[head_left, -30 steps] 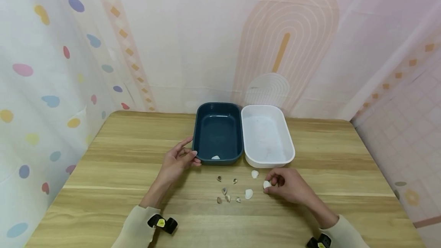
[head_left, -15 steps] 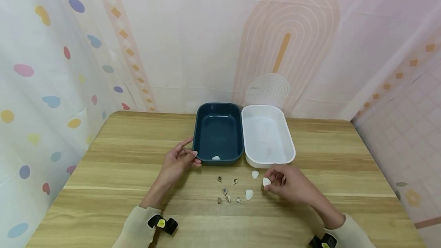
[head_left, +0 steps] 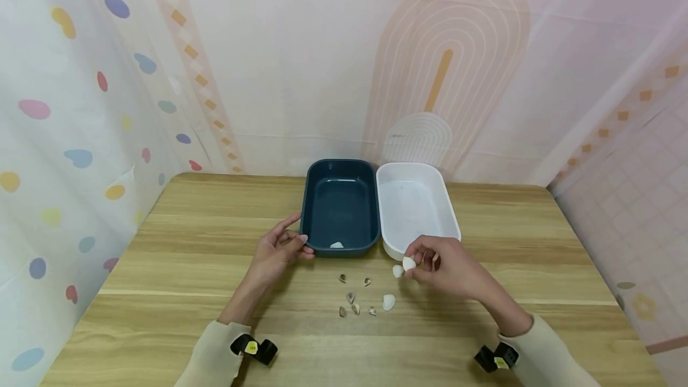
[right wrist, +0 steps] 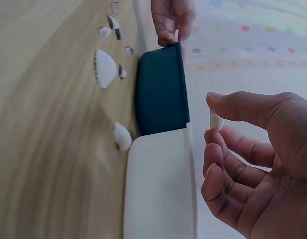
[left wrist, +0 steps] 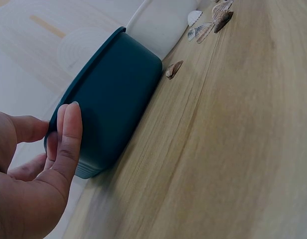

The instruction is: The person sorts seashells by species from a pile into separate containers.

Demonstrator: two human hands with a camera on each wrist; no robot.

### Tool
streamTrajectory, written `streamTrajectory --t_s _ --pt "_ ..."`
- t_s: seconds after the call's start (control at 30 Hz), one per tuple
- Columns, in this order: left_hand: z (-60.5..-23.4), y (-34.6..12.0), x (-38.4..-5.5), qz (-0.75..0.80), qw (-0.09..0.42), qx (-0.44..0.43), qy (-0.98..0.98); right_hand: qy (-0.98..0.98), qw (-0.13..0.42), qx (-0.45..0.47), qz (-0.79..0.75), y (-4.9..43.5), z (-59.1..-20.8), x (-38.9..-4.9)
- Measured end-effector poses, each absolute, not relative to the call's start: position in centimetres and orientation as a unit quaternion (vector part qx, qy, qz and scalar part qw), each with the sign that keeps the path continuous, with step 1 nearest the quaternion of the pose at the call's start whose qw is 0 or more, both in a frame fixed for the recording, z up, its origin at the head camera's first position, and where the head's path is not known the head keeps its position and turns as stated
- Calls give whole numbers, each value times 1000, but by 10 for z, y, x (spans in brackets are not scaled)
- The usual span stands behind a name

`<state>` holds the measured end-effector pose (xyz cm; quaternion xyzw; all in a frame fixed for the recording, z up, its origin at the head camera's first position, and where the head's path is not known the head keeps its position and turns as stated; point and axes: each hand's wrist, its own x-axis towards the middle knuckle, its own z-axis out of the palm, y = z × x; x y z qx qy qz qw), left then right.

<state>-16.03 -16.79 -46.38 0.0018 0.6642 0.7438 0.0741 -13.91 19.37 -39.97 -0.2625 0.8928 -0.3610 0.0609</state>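
My left hand (head_left: pixel 276 252) grips the near left corner of a dark teal tray (head_left: pixel 344 208), its thumb and fingers pinching the rim (left wrist: pixel 69 92). Inside that tray, by the near wall, lies a white seashell (head_left: pixel 336 245). My right hand (head_left: pixel 448 267) pinches another white seashell (head_left: pixel 409 263) between thumb and index finger; the right wrist view shows this held seashell (right wrist: pixel 216 121) edge-on, above tray-rim height. Behind that hand stands a white tray (head_left: pixel 411 202), its near right corner partly covered. Two more white seashells, one near the tray (head_left: pixel 398 271) and one closer (head_left: pixel 389 302), lie on the table.
Several small brownish seashells (head_left: pixel 350 298) are scattered on the wooden table (head_left: pixel 215 243) in front of the teal tray. Both trays stand side by side near the table's back edge, against a patterned curtain (head_left: pixel 301 64).
Holding the white seashell, my right hand has risen and moved forward and slightly left, toward the white tray's near edge. The left hand and both trays have stayed put.
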Motion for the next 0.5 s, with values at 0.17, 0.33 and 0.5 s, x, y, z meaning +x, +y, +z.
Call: streamTrajectory --t_s 0.17,0.33,0.5 --pt "-463 -168 -160 744 76 2 664 894 47 -265 -358 187 -394 -147" --pt "-463 -168 -160 743 78 2 664 895 31 -275 -350 179 -387 -155" --pt "-463 -167 -160 742 78 -1 666 893 33 -276 -355 171 -379 -163"
